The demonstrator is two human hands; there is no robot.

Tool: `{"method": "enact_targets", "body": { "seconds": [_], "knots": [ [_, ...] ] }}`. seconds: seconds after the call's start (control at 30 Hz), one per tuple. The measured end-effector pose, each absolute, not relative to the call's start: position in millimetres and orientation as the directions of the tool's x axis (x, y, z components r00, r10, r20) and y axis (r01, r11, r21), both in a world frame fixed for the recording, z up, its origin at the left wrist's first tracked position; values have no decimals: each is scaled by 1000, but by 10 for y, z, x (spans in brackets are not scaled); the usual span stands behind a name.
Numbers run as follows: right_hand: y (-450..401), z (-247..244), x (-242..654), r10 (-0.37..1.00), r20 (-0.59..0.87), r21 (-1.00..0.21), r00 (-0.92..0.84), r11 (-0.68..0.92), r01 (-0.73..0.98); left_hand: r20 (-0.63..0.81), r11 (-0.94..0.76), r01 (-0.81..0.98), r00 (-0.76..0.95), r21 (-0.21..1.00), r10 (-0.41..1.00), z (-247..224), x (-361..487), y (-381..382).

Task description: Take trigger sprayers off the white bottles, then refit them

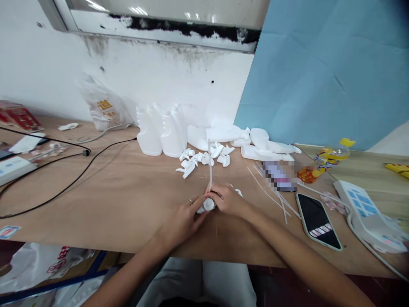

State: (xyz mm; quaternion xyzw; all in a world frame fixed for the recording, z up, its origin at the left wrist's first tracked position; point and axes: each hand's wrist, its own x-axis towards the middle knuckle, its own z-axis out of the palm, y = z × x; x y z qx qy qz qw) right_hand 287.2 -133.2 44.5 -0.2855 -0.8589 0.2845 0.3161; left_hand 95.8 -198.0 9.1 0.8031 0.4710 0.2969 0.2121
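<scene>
Near the table's front edge, my left hand (188,215) is wrapped round a white spray nozzle head (208,205), its round opening facing me. Fingers of my right hand (228,199) pinch a thin white plastic tube (210,168) close to the nozzle head. The tube stands up and away from me. Whether its lower end sits inside the nozzle head is hidden by my fingers. Just beyond my hands lies a loose pile of white spray trigger heads (189,164). A small white piece (238,192) shows behind my right hand.
White bottles stand upright (149,136) and lie (268,152) along the wall. Right of my hands are thin tubes (271,194), two phones (318,221), a drink bottle (326,162) and a power strip (367,213). Black cables (64,198) cross the left side.
</scene>
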Motion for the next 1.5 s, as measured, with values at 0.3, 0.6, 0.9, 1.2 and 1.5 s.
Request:
{"method": "enact_targets", "body": {
  "seconds": [0.3, 0.6, 0.9, 1.2, 1.5],
  "knots": [
    [-1360, 425, 2913, 657, 442, -700, -611, 678, 223, 219, -393, 610, 342, 688, 914, 152, 971, -1971],
    [-1386, 374, 2847, 604, 446, -629, -661, 736, 249, 231, -415, 583, 365, 699, 902, 180, 959, -1959],
    [-1236, 308, 2921, 805, 269, -915, -529, 385, 121, 241, -297, 356, 194, 886, 951, 242, 934, -1918],
    [-943, 420, 3295, 966, 219, -968, -135, 197, -155, 689, -314, 688, -373, 655, 621, 775, -8, -724],
    [-675, 555, 3713, 948, 317, -858, 23, 297, -418, 537, -6, 683, -569, 731, 623, 935, -584, 25]
  ]
}}
